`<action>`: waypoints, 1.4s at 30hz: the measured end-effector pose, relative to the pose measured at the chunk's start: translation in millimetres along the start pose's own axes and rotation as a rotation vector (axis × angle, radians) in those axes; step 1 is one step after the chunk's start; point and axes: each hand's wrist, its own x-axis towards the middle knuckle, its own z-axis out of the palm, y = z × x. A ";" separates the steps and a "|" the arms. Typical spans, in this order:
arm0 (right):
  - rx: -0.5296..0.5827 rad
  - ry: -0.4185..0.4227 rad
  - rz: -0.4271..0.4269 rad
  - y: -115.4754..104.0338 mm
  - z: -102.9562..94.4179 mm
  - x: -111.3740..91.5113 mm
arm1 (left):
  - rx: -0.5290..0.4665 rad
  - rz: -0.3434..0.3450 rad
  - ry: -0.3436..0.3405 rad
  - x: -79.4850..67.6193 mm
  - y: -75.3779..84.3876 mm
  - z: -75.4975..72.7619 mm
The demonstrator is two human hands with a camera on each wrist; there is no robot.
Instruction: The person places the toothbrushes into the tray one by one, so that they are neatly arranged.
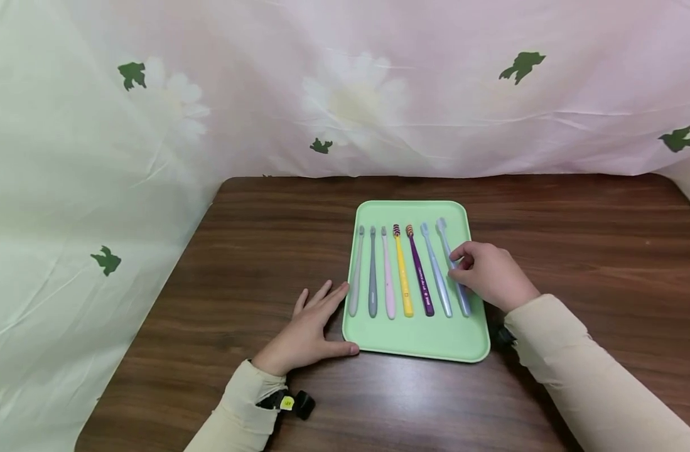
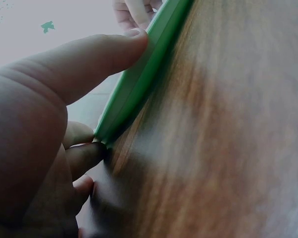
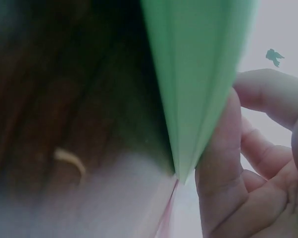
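Note:
On a light green tray point(image 1: 418, 339) several toothbrushes lie side by side, heads toward the far edge. From left to right they run light grey point(image 1: 356, 270), dark grey point(image 1: 373, 270), pink point(image 1: 387, 270), yellow point(image 1: 402, 270), purple point(image 1: 420, 270), then two light blue ones. My right hand point(image 1: 494, 273) reaches over the tray's right rim, thumb and index finger pinching the rightmost light blue toothbrush point(image 1: 462, 301) mid-handle. That toothbrush is hidden by the rim in the right wrist view. With fingers spread, my left hand point(image 1: 307, 333) touches the tray's near left corner, its thumb point(image 2: 124, 49) along the near rim.
The tray stands on a dark wood-grain table point(image 1: 254, 251). Behind and to the left hangs a pale curtain point(image 1: 237, 88) printed with flowers and green birds. A black strap with a small camera point(image 1: 294, 403) sits on the left wrist.

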 end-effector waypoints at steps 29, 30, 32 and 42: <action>-0.167 -0.001 -0.002 -10.2 3.8 5.7 | -0.017 -0.010 0.001 -0.5 -1.1 0.6; -0.169 0.001 -0.001 -10.0 3.7 5.8 | -0.017 -0.009 0.000 -0.2 -1.0 0.6; -0.170 0.000 0.004 -9.9 3.4 6.1 | -0.019 -0.007 -0.001 0.3 -0.7 0.7; -0.150 0.014 0.005 -11.0 -3.0 1.7 | -0.017 -0.008 -0.004 0.2 -0.5 0.3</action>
